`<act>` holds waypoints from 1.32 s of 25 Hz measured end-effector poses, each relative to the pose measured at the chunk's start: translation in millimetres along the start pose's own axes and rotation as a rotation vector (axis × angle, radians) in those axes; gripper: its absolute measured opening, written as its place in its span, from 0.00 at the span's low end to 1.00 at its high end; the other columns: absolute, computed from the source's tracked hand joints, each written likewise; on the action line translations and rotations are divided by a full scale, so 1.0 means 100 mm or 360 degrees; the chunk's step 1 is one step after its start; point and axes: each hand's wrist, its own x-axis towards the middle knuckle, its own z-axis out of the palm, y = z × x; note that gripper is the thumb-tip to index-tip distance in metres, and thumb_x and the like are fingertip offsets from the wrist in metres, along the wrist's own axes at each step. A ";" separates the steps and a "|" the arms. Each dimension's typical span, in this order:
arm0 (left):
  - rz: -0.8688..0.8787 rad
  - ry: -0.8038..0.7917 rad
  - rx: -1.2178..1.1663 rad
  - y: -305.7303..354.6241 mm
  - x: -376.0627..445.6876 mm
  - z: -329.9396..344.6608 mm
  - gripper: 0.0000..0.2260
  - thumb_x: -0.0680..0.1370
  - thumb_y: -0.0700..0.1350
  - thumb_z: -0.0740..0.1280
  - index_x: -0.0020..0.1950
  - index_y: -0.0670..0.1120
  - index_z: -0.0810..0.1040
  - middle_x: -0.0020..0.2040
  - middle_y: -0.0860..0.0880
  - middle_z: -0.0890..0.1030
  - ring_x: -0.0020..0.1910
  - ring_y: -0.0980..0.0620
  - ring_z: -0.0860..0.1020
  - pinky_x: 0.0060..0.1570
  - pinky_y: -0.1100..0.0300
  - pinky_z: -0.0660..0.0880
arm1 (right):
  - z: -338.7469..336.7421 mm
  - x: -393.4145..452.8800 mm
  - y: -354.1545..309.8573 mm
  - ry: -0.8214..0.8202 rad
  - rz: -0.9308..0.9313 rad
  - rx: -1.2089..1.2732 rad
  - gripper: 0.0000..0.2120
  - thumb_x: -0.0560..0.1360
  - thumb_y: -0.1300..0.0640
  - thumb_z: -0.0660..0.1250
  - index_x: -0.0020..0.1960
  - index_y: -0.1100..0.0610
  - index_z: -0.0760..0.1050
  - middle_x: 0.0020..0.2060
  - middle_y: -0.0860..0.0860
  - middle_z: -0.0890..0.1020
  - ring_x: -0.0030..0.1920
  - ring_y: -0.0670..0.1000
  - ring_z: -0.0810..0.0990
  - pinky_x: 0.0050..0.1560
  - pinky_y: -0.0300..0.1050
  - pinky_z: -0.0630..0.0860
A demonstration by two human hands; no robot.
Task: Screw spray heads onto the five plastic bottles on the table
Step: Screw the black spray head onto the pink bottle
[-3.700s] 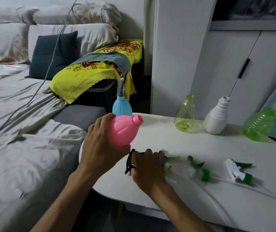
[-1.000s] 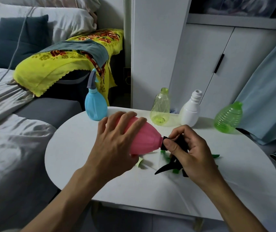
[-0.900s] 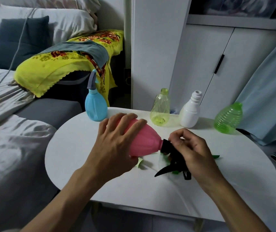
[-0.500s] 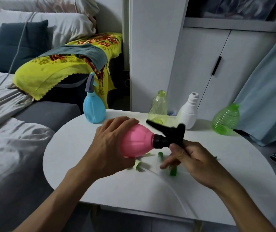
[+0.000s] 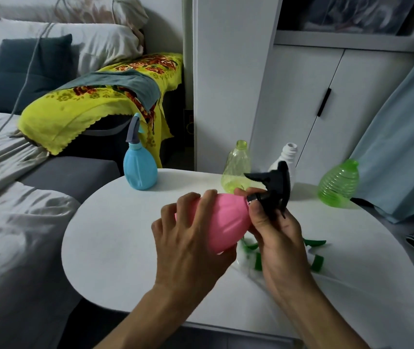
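My left hand [image 5: 191, 244] grips a pink bottle [image 5: 228, 221], tilted above the round white table [image 5: 115, 248] with its neck pointing up and right. A black spray head [image 5: 275, 188] sits on that neck, and my right hand [image 5: 276, 233] pinches its collar with thumb and fingers. At the table's far left a blue bottle [image 5: 140, 167] stands upright with a grey spray head on it. Standing open-necked along the back are a yellow-green bottle [image 5: 236, 170], a white bottle [image 5: 287, 157] and a ribbed green bottle [image 5: 338, 183]. Loose green-and-white spray heads [image 5: 315, 258] lie partly hidden behind my right hand.
A bed with grey sheets [image 5: 12, 235] presses against the table's left side. White cabinet doors [image 5: 301, 109] rise behind the bottles. A light blue curtain [image 5: 402, 147] hangs at the right, close to the ribbed green bottle.
The black spray head went from lying on the table to sitting on the pink bottle's neck. It has been turned, trigger swinging from below to above, and my right hand now grips its collar.
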 end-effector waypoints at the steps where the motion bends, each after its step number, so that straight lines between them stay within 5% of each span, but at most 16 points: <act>1: 0.0111 0.0015 0.0041 -0.02 -0.01 0.01 0.41 0.62 0.64 0.75 0.70 0.51 0.65 0.64 0.42 0.75 0.57 0.41 0.73 0.50 0.45 0.74 | -0.01 0.02 -0.02 0.0097 0.0074 0.0097 0.15 0.69 0.44 0.74 0.54 0.48 0.84 0.52 0.49 0.87 0.54 0.48 0.84 0.51 0.44 0.79; 3: 0.0338 -0.0028 -0.0154 -0.08 0.04 0.00 0.39 0.64 0.68 0.72 0.70 0.53 0.66 0.66 0.48 0.74 0.60 0.47 0.73 0.53 0.50 0.75 | -0.14 0.11 -0.07 0.0213 0.0228 0.0360 0.11 0.68 0.49 0.73 0.48 0.52 0.86 0.48 0.52 0.88 0.48 0.50 0.86 0.43 0.44 0.81; 5: 0.0310 -0.0327 -0.0628 -0.17 0.10 -0.07 0.38 0.63 0.68 0.74 0.69 0.62 0.66 0.67 0.59 0.70 0.60 0.55 0.74 0.51 0.56 0.79 | -0.30 0.21 -0.15 0.0159 0.0213 0.0518 0.09 0.71 0.53 0.70 0.47 0.55 0.86 0.48 0.55 0.88 0.50 0.53 0.85 0.46 0.46 0.82; 8: 0.0071 -0.0616 -0.0927 -0.13 0.09 -0.06 0.38 0.59 0.64 0.78 0.66 0.66 0.67 0.66 0.57 0.72 0.56 0.59 0.78 0.46 0.59 0.82 | -0.34 0.25 -0.20 0.0034 0.0121 0.0407 0.10 0.70 0.53 0.71 0.48 0.54 0.86 0.50 0.57 0.87 0.55 0.54 0.84 0.50 0.47 0.81; 11: 0.0082 -0.0316 -0.0659 -0.05 0.02 0.02 0.44 0.61 0.64 0.76 0.73 0.54 0.63 0.69 0.53 0.71 0.60 0.55 0.75 0.54 0.62 0.77 | -0.35 0.24 -0.15 0.0133 0.0145 0.0365 0.10 0.70 0.53 0.70 0.48 0.53 0.86 0.51 0.56 0.87 0.55 0.54 0.84 0.50 0.47 0.81; 14: 0.0014 -0.0687 -0.1105 -0.16 0.13 -0.05 0.41 0.58 0.61 0.80 0.67 0.67 0.65 0.61 0.66 0.73 0.58 0.59 0.77 0.46 0.62 0.81 | -0.41 0.27 -0.21 -0.0039 0.0113 0.0522 0.11 0.72 0.52 0.69 0.52 0.55 0.84 0.52 0.57 0.86 0.57 0.56 0.82 0.55 0.51 0.80; 16: -0.0173 -0.0794 -0.1337 -0.20 0.16 -0.09 0.39 0.56 0.60 0.81 0.64 0.68 0.68 0.57 0.65 0.75 0.56 0.60 0.78 0.43 0.59 0.82 | -0.40 0.25 -0.23 -0.0127 0.0102 0.0522 0.13 0.71 0.51 0.71 0.53 0.56 0.83 0.53 0.57 0.86 0.58 0.56 0.82 0.54 0.50 0.80; 20: -0.0080 -0.0488 -0.1059 -0.06 0.07 -0.08 0.42 0.58 0.66 0.78 0.69 0.64 0.64 0.63 0.65 0.72 0.58 0.59 0.77 0.47 0.65 0.81 | -0.37 0.25 -0.22 0.0015 0.0104 0.0489 0.09 0.72 0.53 0.69 0.49 0.54 0.85 0.51 0.56 0.87 0.54 0.54 0.84 0.51 0.47 0.81; 23: -0.0050 -0.0681 -0.1093 -0.13 0.12 -0.09 0.42 0.59 0.64 0.79 0.68 0.65 0.63 0.62 0.63 0.74 0.58 0.58 0.78 0.48 0.60 0.82 | -0.36 0.24 -0.27 -0.0198 0.0257 0.0680 0.09 0.69 0.53 0.75 0.46 0.56 0.83 0.49 0.57 0.86 0.58 0.58 0.81 0.61 0.54 0.77; 26: -0.0041 -0.0917 -0.1130 -0.19 0.15 -0.08 0.41 0.59 0.62 0.80 0.67 0.66 0.62 0.62 0.61 0.74 0.57 0.57 0.78 0.50 0.59 0.82 | -0.32 0.23 -0.27 -0.0189 0.0373 0.0682 0.14 0.68 0.47 0.75 0.34 0.56 0.77 0.40 0.56 0.86 0.53 0.57 0.84 0.51 0.53 0.82; 31: 0.0028 -0.0615 -0.0805 -0.01 -0.08 0.09 0.45 0.59 0.67 0.76 0.71 0.63 0.58 0.66 0.60 0.71 0.59 0.55 0.76 0.53 0.56 0.81 | -0.30 0.27 -0.25 0.0174 0.0357 0.0521 0.17 0.69 0.52 0.71 0.25 0.54 0.70 0.27 0.53 0.79 0.40 0.52 0.83 0.46 0.46 0.79; 33: 0.0005 -0.0804 -0.0943 -0.06 -0.01 0.08 0.45 0.58 0.66 0.78 0.70 0.65 0.59 0.65 0.61 0.72 0.58 0.55 0.77 0.51 0.56 0.81 | -0.34 0.26 -0.27 0.0025 0.0371 0.0523 0.17 0.70 0.52 0.71 0.26 0.53 0.70 0.27 0.52 0.78 0.41 0.52 0.83 0.50 0.48 0.77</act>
